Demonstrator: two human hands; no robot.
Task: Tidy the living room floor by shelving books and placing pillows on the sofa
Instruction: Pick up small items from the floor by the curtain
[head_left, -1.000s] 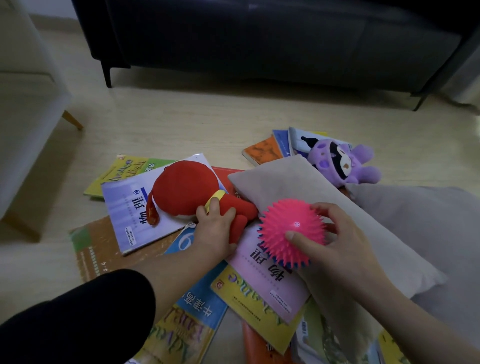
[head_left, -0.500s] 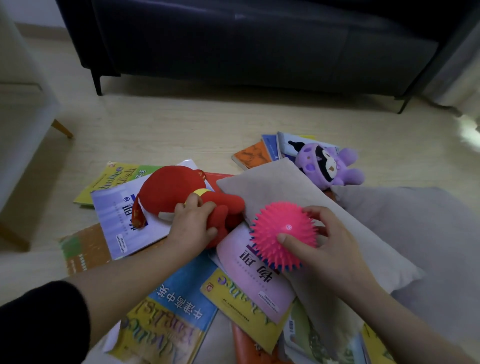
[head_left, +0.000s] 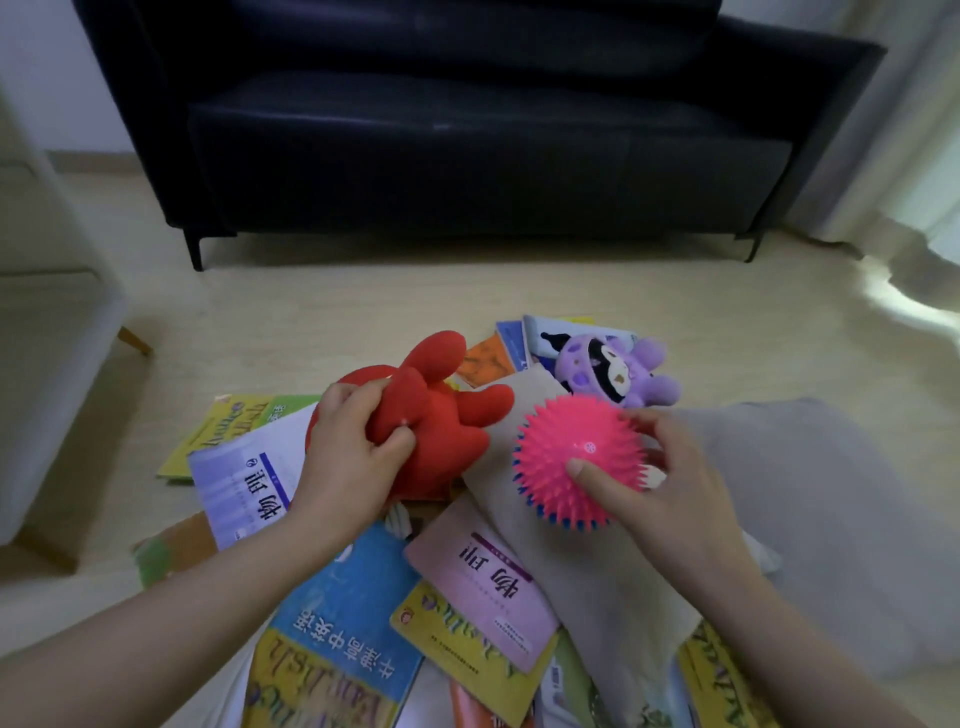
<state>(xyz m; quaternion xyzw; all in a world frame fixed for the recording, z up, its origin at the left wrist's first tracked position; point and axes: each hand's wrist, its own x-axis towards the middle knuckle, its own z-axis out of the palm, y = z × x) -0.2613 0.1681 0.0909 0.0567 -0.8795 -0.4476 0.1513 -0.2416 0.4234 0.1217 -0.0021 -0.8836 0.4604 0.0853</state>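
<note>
Several books lie scattered on the floor, among them a lilac one (head_left: 244, 483), a blue one (head_left: 345, 629) and a pink one (head_left: 488, 577). Over them lies a beige pillow (head_left: 587, 582), with a larger grey pillow (head_left: 841, 525) to its right. My left hand (head_left: 353, 457) grips a red plush toy (head_left: 441, 415) and holds it off the books. My right hand (head_left: 670, 493) holds a pink spiky ball (head_left: 576, 457) above the beige pillow. The dark sofa (head_left: 467, 140) stands behind the pile.
A purple plush toy (head_left: 618, 369) sits on books at the back of the pile. A pale armchair (head_left: 47, 332) with a wooden leg stands at the left. Light curtains (head_left: 893, 130) hang at the right. Bare wooden floor (head_left: 311, 296) runs between pile and sofa.
My left hand has lifted the red plush toy off the lilac book and turned it. My right hand has raised the spiky ball slightly. The view has tilted up toward the sofa.
</note>
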